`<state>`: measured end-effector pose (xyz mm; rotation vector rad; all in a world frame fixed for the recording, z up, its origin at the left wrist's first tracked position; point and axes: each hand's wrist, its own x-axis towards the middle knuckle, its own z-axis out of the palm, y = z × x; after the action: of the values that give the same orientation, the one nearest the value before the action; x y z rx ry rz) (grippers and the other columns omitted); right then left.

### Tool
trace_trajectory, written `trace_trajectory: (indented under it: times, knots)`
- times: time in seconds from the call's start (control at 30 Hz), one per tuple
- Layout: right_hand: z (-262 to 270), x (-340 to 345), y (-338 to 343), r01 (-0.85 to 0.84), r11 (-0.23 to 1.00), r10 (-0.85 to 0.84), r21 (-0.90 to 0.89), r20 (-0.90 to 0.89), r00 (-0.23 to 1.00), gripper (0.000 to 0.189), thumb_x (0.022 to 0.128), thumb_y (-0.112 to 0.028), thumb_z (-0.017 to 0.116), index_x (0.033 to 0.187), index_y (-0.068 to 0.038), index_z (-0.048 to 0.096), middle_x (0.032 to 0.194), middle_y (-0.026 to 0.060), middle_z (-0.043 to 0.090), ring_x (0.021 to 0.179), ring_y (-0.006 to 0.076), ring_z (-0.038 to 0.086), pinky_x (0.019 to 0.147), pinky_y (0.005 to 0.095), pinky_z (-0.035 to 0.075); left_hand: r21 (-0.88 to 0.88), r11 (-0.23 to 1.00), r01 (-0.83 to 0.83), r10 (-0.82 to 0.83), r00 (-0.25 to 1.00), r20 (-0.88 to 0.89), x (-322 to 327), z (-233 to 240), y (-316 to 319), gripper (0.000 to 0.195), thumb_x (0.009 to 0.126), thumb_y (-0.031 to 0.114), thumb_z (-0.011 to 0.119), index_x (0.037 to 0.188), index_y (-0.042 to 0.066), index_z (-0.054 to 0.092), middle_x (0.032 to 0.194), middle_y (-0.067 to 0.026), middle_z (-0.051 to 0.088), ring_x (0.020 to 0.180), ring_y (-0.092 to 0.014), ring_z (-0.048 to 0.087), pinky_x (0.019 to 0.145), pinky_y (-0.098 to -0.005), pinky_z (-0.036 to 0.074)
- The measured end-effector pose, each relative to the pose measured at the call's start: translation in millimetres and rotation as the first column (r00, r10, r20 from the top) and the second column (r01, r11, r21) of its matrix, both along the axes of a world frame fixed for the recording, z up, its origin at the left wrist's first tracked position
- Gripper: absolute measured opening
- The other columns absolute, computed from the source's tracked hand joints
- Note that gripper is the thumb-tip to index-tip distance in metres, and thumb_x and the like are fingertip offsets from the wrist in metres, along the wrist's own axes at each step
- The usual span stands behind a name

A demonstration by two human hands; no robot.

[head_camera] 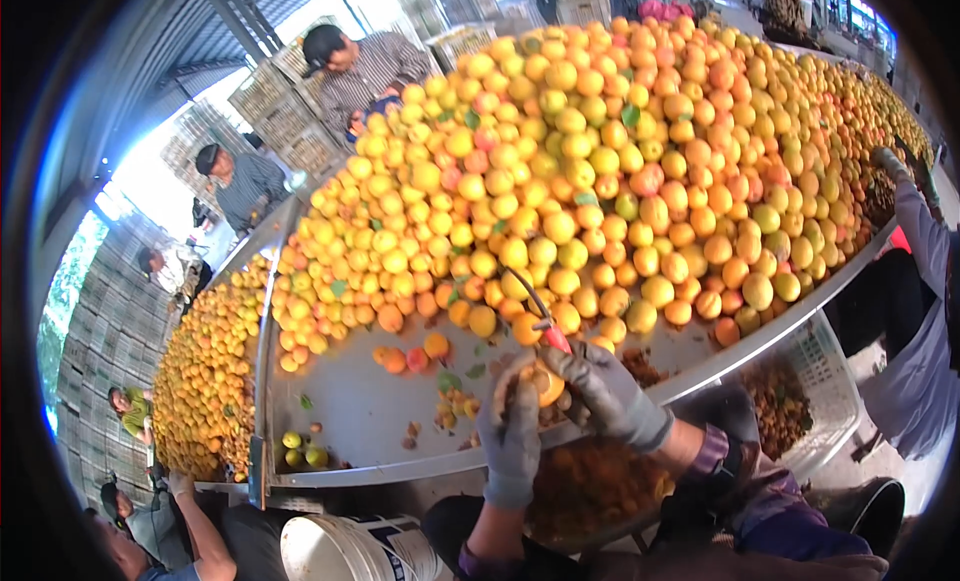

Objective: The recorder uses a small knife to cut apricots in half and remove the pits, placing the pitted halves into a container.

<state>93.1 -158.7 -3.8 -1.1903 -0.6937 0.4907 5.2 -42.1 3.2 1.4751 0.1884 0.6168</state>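
Observation:
My left hand (511, 431), in a soiled grey work glove, grips an orange-yellow apricot (551, 386). A paler patch shows on the fruit, perhaps a cut face; fingers cover the rest. My right hand (619, 397), gloved likewise, holds a small knife with a red handle (556, 338) and a thin curved blade pointing up and away. Its fingers meet the apricot's right side. Beyond both hands rises a large heap of apricots (525, 198) on a metal sorting table (337, 408). Small fruit pieces (454, 410) and leaves lie left of my left hand.
The table's raised metal rim (405, 470) runs below my hands. Under it sits a container of orange fruit pieces (592, 483). A white plastic crate (832, 389) is at right, a white bucket (322, 547) lower left. Co-workers stand or sit around the tables.

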Motion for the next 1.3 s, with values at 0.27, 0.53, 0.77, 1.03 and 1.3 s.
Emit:
trace_trajectory:
  times: [0.27, 0.53, 0.77, 1.03, 1.3]
  knots:
    - [-25.7, -9.7, 8.4, -0.061, 0.994, 0.070, 0.093, -0.095, 0.993, 0.031, 0.094, -0.018, 0.059, 0.119, 0.000, 0.052, 0.100, -0.0030, 0.056, 0.092, 0.0030, 0.049, 0.075, 0.0197, 0.044, -0.167, 0.979, -0.118, 0.135, 0.986, 0.096, -2.2, -19.3, -8.2, 0.023, 0.097, 0.009, 0.045, 0.115, -0.002, 0.053, 0.113, -0.0083, 0.055, 0.100, -0.015, 0.052, 0.088, -0.0281, 0.042]
    - [-4.8, 0.8, 6.5, -0.215, 0.964, 0.247, 0.154, -0.232, 0.941, 0.049, 0.091, -0.035, 0.055, 0.126, -0.001, 0.053, 0.089, 0.0010, 0.060, 0.071, 0.0045, 0.053, 0.060, 0.0188, 0.041, -0.237, 0.970, -0.047, 0.080, 0.988, 0.130, 10.5, -0.7, -6.8, 0.024, 0.099, 0.020, 0.042, 0.113, 0.003, 0.053, 0.094, -0.0056, 0.058, 0.076, -0.011, 0.057, 0.064, -0.0230, 0.049]
    - [2.9, 14.5, -8.8, -0.227, 0.974, 0.208, -0.017, -0.340, 0.917, 0.048, 0.091, -0.035, 0.054, 0.126, -0.003, 0.054, 0.083, -0.0004, 0.061, 0.063, 0.0042, 0.053, 0.047, 0.0201, 0.039, 0.432, 0.899, -0.068, 0.064, 0.998, 0.024, 6.5, 13.4, 21.5, 0.030, 0.087, 0.009, 0.062, 0.115, 0.000, 0.059, 0.109, -0.0106, 0.060, 0.089, -0.022, 0.061, 0.079, -0.0298, 0.048]
    - [22.5, -3.1, -13.9, -0.178, 0.970, 0.122, -0.163, -0.303, 0.945, 0.034, 0.092, -0.034, 0.059, 0.107, -0.004, 0.061, 0.062, -0.0105, 0.046, 0.049, 0.0001, 0.038, 0.044, 0.0178, 0.028, 0.736, 0.675, 0.037, -0.022, 0.999, -0.031, -9.0, 20.8, 22.3, 0.030, 0.082, 0.007, 0.065, 0.110, -0.002, 0.060, 0.107, -0.0176, 0.060, 0.094, -0.030, 0.062, 0.082, -0.0344, 0.049]
    - [12.5, -4.0, 2.2, -0.055, 0.995, 0.042, -0.077, -0.164, 0.986, 0.021, 0.093, -0.022, 0.060, 0.101, -0.002, 0.062, 0.079, -0.0058, 0.052, 0.072, 0.0018, 0.046, 0.060, 0.0187, 0.041, 0.643, 0.744, -0.180, 0.228, 0.974, 0.009, 5.5, 2.9, 9.6, 0.016, 0.086, 0.006, 0.060, 0.098, -0.004, 0.057, 0.093, -0.0204, 0.060, 0.086, -0.037, 0.060, 0.077, -0.0383, 0.049]
